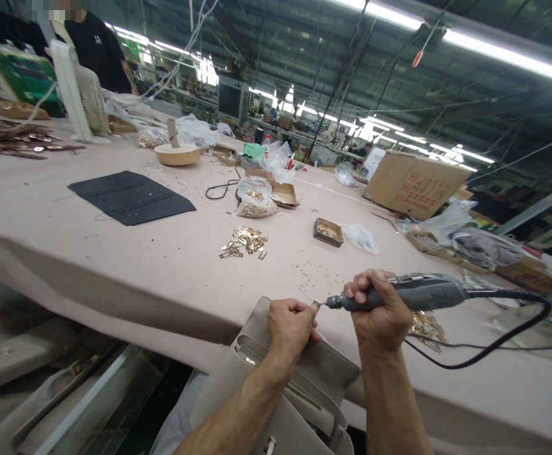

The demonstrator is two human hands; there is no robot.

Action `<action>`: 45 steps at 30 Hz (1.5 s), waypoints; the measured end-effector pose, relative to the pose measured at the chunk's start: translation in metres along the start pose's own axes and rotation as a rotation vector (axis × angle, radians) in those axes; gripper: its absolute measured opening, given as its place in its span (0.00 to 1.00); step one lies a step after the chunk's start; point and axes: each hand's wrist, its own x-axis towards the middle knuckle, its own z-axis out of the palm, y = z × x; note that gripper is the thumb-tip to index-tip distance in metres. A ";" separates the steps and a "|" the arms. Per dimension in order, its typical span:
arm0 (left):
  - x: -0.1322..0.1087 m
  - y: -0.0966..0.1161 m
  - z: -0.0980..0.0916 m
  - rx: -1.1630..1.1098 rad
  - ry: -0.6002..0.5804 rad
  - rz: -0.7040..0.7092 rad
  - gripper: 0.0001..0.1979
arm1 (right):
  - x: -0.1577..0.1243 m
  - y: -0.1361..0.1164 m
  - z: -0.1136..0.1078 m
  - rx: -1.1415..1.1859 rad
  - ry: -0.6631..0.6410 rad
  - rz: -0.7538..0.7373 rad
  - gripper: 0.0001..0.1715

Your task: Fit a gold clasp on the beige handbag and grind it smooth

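Note:
My right hand (380, 309) is wrapped round a dark grey electric screwdriver (427, 292), its tip pointing left at a small metal piece (317, 304). My left hand (292, 325) pinches that piece, its fingers curled beside the tip, above the raised flap of a taupe leather bag (242, 379). The bag leans against the table's front edge, under my left forearm. A pile of gold metal plates (246, 241) lies on the table beyond my hands. More gold pieces (428, 328) lie right of my right wrist.
Beyond my hands, the pink-covered table (200, 253) holds a small box of screws (328, 232), a bag of fittings (255, 197) and a black sheet (131, 196). The screwdriver's cable (508, 341) trails right. A carton (415, 183) stands at the back right. A person (98, 50) stands far left.

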 end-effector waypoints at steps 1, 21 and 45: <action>0.000 0.000 0.000 0.005 -0.003 0.001 0.11 | 0.000 0.001 0.000 -0.010 -0.001 -0.003 0.12; -0.001 0.001 -0.001 0.069 -0.002 0.023 0.09 | -0.008 0.009 0.016 -0.237 -0.203 -0.125 0.11; -0.009 -0.011 -0.001 0.130 -0.043 0.150 0.10 | 0.034 -0.048 -0.009 0.008 -0.238 -0.101 0.08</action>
